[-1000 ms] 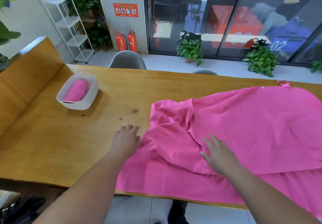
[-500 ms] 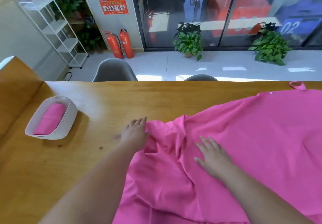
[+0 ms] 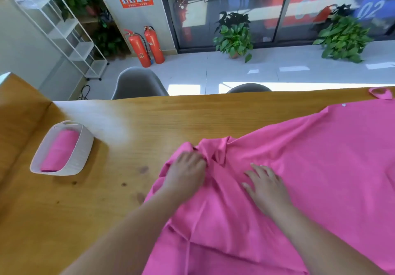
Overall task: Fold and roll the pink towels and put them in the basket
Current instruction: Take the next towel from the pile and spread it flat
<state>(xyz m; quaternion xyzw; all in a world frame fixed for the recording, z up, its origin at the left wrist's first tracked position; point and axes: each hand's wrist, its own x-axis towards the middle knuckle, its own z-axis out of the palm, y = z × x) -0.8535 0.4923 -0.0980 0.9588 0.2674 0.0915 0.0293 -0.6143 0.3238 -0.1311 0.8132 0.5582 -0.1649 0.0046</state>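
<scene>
A large pink towel (image 3: pixel 310 168) lies spread over the right half of the wooden table (image 3: pixel 149 120), bunched and creased at its left edge. My left hand (image 3: pixel 186 172) sits on that bunched edge with its fingers curled into the folds, gripping the cloth. My right hand (image 3: pixel 265 185) rests flat on the towel just to the right, fingers straight and spread. At the table's left stands a white basket (image 3: pixel 83 148) holding one rolled pink towel (image 3: pixel 58 149). A small pink loop (image 3: pixel 381 93) shows at the towel's far corner.
Two grey chairs (image 3: pixel 139 84) stand behind the table's far edge. A raised wooden ledge (image 3: pixel 19 103) borders the table on the left. Beyond are fire extinguishers (image 3: pixel 145 46), a white shelf rack (image 3: pixel 64 29) and potted plants (image 3: pixel 234 35) on the floor.
My left hand moved from the bare wood onto the towel's bunched left edge and curled its fingers into the cloth. The right hand stayed flat on the towel. The view tilted down.
</scene>
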